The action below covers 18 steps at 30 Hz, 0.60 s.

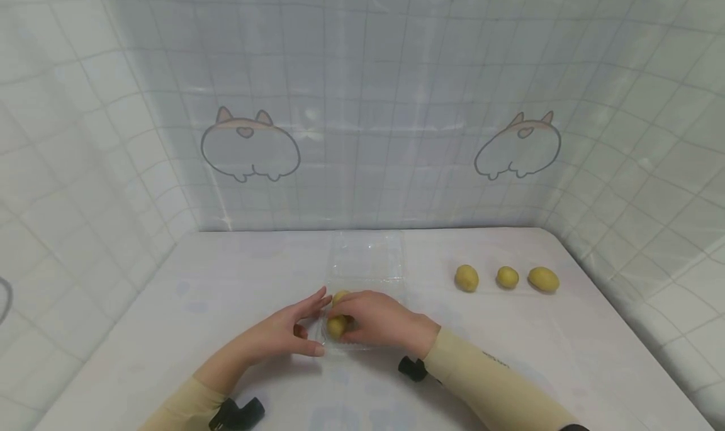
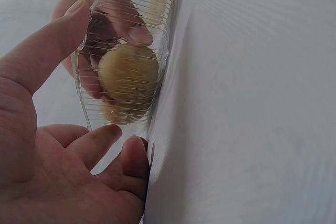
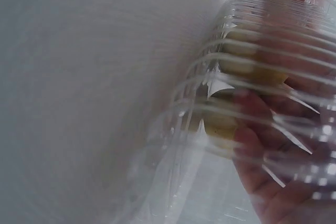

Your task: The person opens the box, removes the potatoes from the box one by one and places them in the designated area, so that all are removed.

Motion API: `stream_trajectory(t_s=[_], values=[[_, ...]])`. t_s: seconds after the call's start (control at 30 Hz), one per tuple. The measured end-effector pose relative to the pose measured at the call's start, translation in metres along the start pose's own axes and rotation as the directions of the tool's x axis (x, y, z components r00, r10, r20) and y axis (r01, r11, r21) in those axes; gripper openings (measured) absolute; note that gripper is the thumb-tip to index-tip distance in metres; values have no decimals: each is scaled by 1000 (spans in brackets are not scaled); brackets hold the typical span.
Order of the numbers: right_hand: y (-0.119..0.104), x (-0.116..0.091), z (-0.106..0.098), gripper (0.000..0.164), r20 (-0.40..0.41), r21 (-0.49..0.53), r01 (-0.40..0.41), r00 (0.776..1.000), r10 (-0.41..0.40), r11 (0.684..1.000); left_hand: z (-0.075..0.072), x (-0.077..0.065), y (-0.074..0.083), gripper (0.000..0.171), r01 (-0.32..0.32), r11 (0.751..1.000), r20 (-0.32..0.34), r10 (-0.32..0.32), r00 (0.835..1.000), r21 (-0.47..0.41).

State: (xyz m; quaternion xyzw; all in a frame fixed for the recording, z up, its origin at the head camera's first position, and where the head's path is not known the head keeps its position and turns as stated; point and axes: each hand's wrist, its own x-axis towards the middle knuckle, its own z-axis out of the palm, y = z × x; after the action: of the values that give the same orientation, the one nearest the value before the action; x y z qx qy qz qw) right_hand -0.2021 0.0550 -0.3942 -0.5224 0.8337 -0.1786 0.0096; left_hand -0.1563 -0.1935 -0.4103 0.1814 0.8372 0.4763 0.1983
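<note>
A clear plastic clamshell box (image 1: 367,256) lies on the table with its lid folded back, away from me. My right hand (image 1: 378,318) reaches into the near half and holds a yellow lemon (image 1: 337,327) between thumb and fingers. Just behind it, another lemon (image 1: 340,296) shows partly past the fingers. Along the box's left side, my left hand (image 1: 277,334) is spread. In the left wrist view its thumb (image 2: 79,22) touches the rim of the ribbed wall, and the other fingers are by the far end. The right palm hides part of the box.
Three more lemons stand in a loose row at the right: one (image 1: 467,278), a smaller one (image 1: 507,277) and a longer one (image 1: 544,279). White tiled-pattern sheeting (image 1: 362,104) encloses the table (image 1: 238,274) at the back and sides.
</note>
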Motion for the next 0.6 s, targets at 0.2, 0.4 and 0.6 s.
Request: stream_trajectory(t_s=[0.2,0.4,0.6], values=[[5,-2,1,39,-25,73,14,1000,-12,997,0,0,1,105,0,1000,1,0,1000,4],[9,-4,-4,36,-79,149,52,996,-40,987,-1,0,2,105,-6,1000,-2,6,1000,8],[10,-7,-9,40,-84,208,14,996,3,978,-3,1,2,105,-18,1000,6,18,1000,-7]])
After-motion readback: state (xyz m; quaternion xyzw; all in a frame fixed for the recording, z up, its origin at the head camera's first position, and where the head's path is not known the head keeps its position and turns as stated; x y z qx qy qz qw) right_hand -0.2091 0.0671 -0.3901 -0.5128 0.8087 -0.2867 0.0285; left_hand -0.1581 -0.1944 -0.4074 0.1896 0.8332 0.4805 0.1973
